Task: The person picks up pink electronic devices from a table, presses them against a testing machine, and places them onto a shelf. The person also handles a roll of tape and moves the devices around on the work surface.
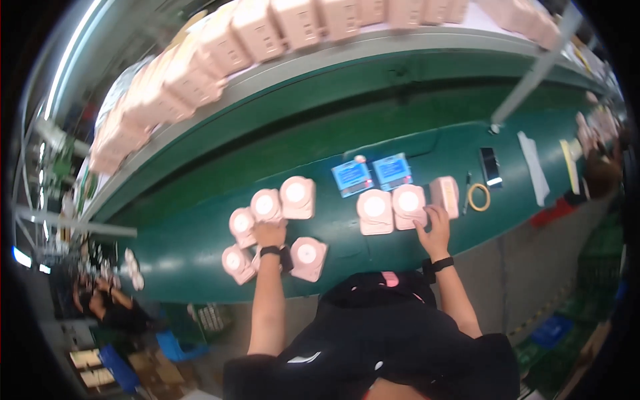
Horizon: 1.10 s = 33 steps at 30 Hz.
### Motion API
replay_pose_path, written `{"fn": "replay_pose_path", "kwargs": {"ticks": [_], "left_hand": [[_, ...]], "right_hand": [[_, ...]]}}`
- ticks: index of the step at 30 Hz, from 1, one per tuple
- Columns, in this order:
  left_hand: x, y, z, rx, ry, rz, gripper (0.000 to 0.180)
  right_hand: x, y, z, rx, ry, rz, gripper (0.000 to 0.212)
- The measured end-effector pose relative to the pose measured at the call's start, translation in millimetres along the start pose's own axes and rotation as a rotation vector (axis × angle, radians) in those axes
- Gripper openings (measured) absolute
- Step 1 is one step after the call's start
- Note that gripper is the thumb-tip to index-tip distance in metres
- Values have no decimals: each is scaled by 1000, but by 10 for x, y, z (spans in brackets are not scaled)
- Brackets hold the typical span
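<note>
Your left hand [269, 235] and right hand [436, 232] reach among pink units [266, 203], left of the tape ring [488, 198].
Your right fingers spread loosely against a round-faced unit [409, 199]; whether your left grips anything, I cannot tell. The front unit [309, 257], well left of the ring, could slide off the bench [347, 247] if your left forearm swings right. Farther out, the pink block [445, 195] just left of the ring could topple if your right hand pushes sideways.
</note>
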<state>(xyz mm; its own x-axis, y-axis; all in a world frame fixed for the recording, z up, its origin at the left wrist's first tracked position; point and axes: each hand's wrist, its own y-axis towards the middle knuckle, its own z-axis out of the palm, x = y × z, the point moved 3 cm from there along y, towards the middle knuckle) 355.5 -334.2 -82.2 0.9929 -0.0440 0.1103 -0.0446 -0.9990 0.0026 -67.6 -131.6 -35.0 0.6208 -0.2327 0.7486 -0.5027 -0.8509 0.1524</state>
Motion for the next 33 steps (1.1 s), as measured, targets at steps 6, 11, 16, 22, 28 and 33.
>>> {"fn": "replay_pose_path", "kwargs": {"ticks": [6, 11, 16, 22, 28, 33], "left_hand": [[-70, -136, -120, 22, -87, -108, 49], [118, -249, -69, -20, -156, -102, 51], [133, -233, -27, 55, -187, -103, 52], [158, -260, 67, -1, -213, -70, 50], [159, -273, 62, 7, -255, -42, 48], [247, -257, 37, 29, -430, -124, 47]], "right_hand": [[48, 42, 686, 145, -506, 61, 97], [119, 62, 666, 240, -582, 171, 107], [-59, 25, 575, 244, -470, 214, 102], [-170, 41, 578, 182, -398, 156, 97], [-464, 54, 454, -58, -365, 112, 86], [-821, -19, 395, -156, 595, 112, 62]]}}
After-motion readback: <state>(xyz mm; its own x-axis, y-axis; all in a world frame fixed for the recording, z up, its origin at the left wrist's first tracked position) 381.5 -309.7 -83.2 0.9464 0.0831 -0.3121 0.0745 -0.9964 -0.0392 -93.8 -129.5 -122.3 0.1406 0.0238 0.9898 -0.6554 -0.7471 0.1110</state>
